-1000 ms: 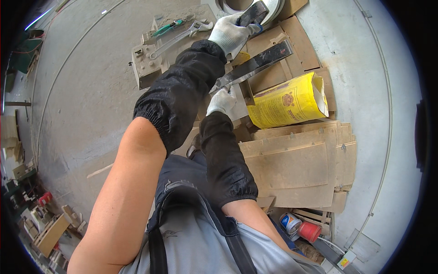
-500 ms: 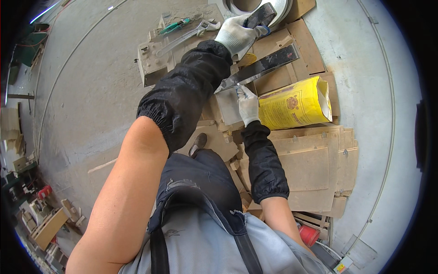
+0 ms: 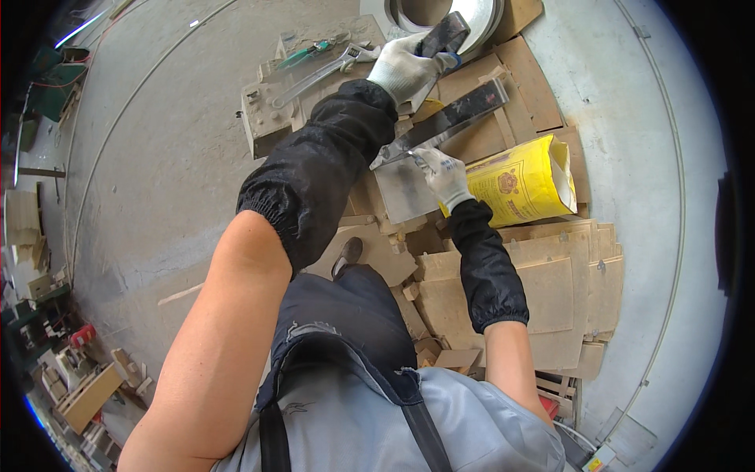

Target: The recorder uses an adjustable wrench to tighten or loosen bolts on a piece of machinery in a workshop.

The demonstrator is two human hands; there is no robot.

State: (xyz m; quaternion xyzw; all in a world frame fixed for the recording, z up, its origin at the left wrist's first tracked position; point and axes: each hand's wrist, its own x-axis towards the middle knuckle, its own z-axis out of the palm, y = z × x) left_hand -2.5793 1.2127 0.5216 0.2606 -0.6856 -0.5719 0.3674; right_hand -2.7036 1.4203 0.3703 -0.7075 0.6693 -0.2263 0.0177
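My left hand (image 3: 403, 68), in a white knitted glove, is closed round a dark, worn rectangular block (image 3: 447, 35) at the top centre. Below it lies a long dark metal bar (image 3: 464, 110) with a shiny edge, slanting up to the right. My right hand (image 3: 445, 178), also gloved, is at the bar's lower edge, over a grey flat metal plate (image 3: 399, 193). Its thumb and fingers are pinched together; whatever is between them is too small to make out.
An open yellow printed bag (image 3: 523, 185) lies right of my right hand. Stacked brown boards (image 3: 543, 291) stand nearer me. An adjustable wrench (image 3: 322, 76) and green-handled pliers (image 3: 303, 54) rest on a dusty machine block at the left. Metal rings (image 3: 481, 23) sit at the top.
My right hand has shifted slightly right and nearer me, its forearm swinging right, uncovering more of the plate. My left hand keeps hold of the dark block, almost in place.
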